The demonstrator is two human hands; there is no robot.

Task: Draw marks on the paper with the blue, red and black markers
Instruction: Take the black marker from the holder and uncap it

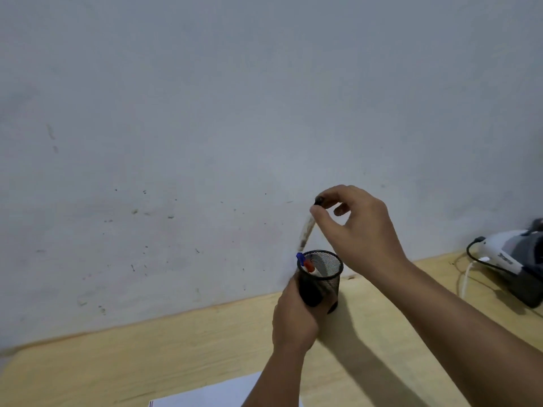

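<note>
A black mesh pen cup (330,274) stands on the wooden desk near the wall. My left hand (293,318) is wrapped around its side. Inside it lean a blue-capped marker (300,257) and a red-capped marker (308,264). My right hand (358,230) hovers above the cup and pinches the top end of a black-capped marker (307,229), which is blurred and hangs tilted with its lower end just over the cup's rim. A white sheet of paper (211,393) lies at the bottom edge, partly hidden by my left forearm.
The pale wooden desk (147,348) runs along a scuffed white wall (205,142). At the far right sits a white and grey device (517,265) with a black cable and a white cable.
</note>
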